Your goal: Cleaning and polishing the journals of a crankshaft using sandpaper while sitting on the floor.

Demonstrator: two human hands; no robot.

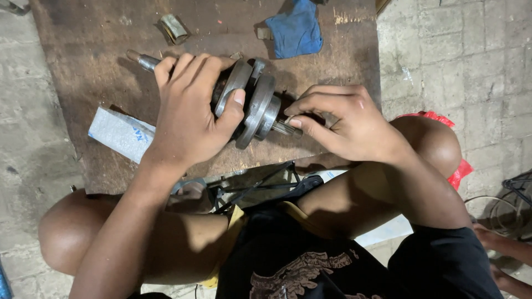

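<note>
Gripping the steel crankshaft [252, 102] firmly on the wooden counter [88, 61], left hand [191, 113] wrapped over its webs, right hand [338, 119] pinching the shaft end (best kept level, thumb clear).

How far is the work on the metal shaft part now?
Done: the crankshaft lies on the wooden board. In hand: the left hand grips its webs, and the right hand pinches the shaft end. Left: the blue cloth lies untouched.
</note>
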